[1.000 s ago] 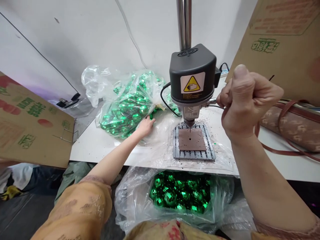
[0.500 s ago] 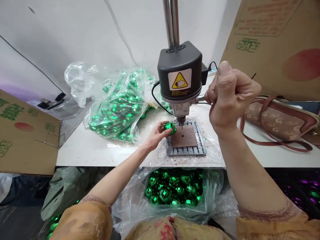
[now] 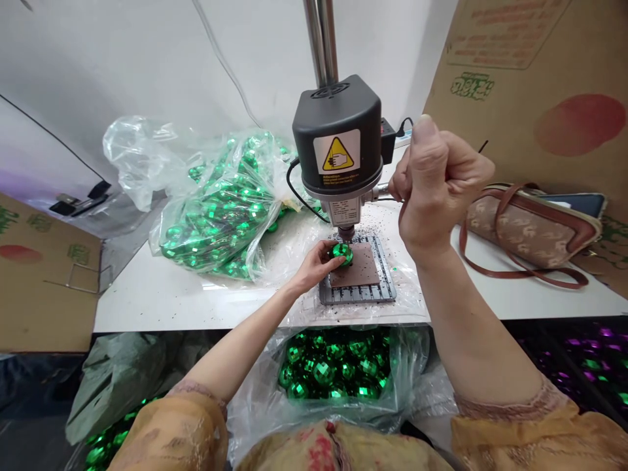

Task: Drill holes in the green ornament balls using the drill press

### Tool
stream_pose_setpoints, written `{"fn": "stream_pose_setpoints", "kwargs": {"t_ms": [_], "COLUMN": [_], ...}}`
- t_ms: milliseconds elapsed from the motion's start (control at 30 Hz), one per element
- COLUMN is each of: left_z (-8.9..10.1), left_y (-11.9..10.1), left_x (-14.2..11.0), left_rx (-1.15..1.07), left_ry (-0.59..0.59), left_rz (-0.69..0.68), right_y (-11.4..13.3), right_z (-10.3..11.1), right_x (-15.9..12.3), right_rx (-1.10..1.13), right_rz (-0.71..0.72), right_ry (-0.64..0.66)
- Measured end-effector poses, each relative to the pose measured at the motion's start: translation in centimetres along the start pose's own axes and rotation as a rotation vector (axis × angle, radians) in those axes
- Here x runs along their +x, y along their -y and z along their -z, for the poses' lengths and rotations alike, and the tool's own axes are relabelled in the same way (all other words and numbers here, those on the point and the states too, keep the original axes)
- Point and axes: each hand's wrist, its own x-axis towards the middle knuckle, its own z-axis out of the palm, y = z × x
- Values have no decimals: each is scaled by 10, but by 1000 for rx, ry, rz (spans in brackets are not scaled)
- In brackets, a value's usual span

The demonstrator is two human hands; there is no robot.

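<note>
Between the thumb and fingers of my left hand (image 3: 316,267) is a shiny green mirrored ball (image 3: 342,254). It sits just under the chuck (image 3: 346,231) of a small black drill press (image 3: 337,140); the bit's tip is hidden, so I cannot tell whether it touches the ball. Below lies a brown board (image 3: 360,268) on the slotted metal base plate (image 3: 387,278). My right hand (image 3: 436,186) is closed around the drill press's feed handle (image 3: 379,191), its thumb pointing up.
A clear plastic bag (image 3: 216,216) of green balls lies on the white table (image 3: 161,304). Below the table edge an open bag holds more green balls (image 3: 338,363). To the right are a brown handbag (image 3: 524,226) and a cardboard box (image 3: 534,85). Dark shavings surround the base.
My left hand has carried the green ball rightward over the board, beneath the chuck. My right hand keeps its grip on the handle. The whole view has shifted slightly.
</note>
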Motion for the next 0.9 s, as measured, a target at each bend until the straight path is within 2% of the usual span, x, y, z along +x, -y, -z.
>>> {"fn": "stream_pose_setpoints", "kwargs": {"t_ms": [133, 433, 600, 800, 900], "left_z": [-6, -30, -31, -31, -31], "left_y": [2, 3, 11, 18, 20], "left_x": [0, -9, -11, -10, -9], "left_rx": [91, 442, 396, 314, 292], "left_ry": [-13, -154, -162, -156, -157], "left_rz": [-37, -131, -148, -140, -159], "right_y": [3, 3, 1, -4, -6], "right_z": [1, 1, 0, 7, 13], "right_x": [1, 2, 1, -16, -23], "right_rx": [-12, 50, 85, 49, 79], "right_rz": [-22, -17, 15, 55, 100], "right_ry": [1, 2, -15, -72, -38]}}
